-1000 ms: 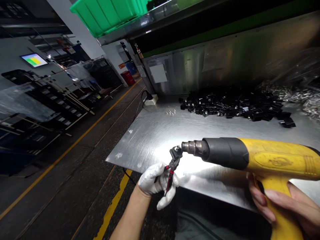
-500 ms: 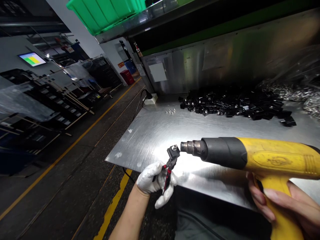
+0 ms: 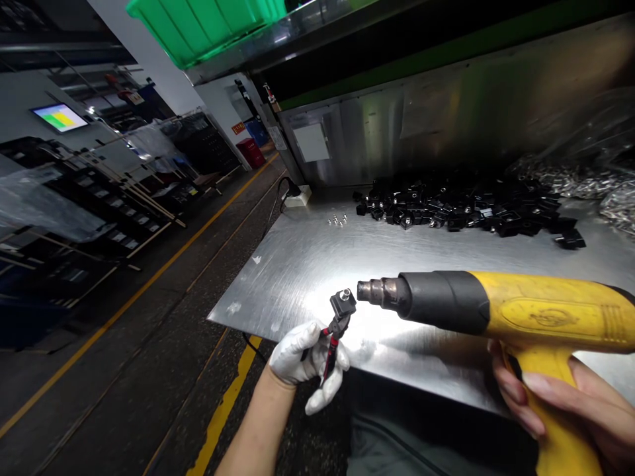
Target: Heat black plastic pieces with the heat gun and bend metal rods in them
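My left hand (image 3: 305,357), in a white glove, grips a slim red-and-black handled tool (image 3: 333,347), possibly pliers. At its tip sits a small black block (image 3: 343,304) with a metal stud on top. My bare right hand (image 3: 546,403) is wrapped around the handle of a yellow heat gun (image 3: 540,311). The gun's metal nozzle (image 3: 381,292) points left and ends right beside the block, with almost no gap showing. Both hands are held above the front edge of the table.
A brushed steel table (image 3: 278,277) lies ahead, bearing a heap of black parts (image 3: 456,211) and a few tiny metal pieces (image 3: 337,219). Plastic bags of metal parts (image 3: 580,182) lie at the right. Overhead is a green crate (image 3: 198,26); left is a factory aisle with yellow lines (image 3: 223,403).
The whole view has drifted slightly. My left hand and the black block have shifted a little left, and the nozzle stays next to the block.
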### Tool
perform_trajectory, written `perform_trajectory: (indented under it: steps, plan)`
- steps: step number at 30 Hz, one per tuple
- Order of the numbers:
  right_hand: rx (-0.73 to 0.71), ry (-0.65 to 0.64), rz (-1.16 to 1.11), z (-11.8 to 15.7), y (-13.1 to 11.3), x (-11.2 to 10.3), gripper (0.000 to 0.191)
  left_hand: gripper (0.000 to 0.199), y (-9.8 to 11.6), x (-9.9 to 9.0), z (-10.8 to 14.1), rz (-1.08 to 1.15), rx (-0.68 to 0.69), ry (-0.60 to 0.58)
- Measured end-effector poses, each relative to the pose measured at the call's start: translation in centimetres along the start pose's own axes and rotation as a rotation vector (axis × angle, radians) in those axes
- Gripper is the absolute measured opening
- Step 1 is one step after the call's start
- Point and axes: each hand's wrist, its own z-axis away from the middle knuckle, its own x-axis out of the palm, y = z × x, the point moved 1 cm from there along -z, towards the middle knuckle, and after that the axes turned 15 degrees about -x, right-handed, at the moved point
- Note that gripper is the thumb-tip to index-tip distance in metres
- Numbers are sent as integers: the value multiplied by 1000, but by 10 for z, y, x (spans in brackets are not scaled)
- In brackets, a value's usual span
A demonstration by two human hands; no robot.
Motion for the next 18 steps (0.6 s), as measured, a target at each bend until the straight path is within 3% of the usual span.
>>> perform_trajectory:
  steps: [5,9,13,16,18]
  plan:
    - [-15,10,-13,0,1,0,41,67,2,0,0,0,-15,-7]
    - [-29,-74,-36,0,5,-5,39,68,2,2,-1,6,-17,-4]
    - [-8,-4,-37,1,7,-9,38,66,2,3,-2,16,-7,6]
    - [-27,-98,-35,0,10,-12,39,65,2,4,-2,20,-2,14]
    - [-35,-94,-30,1,13,-14,39,65,2,3,-2,16,-8,10]
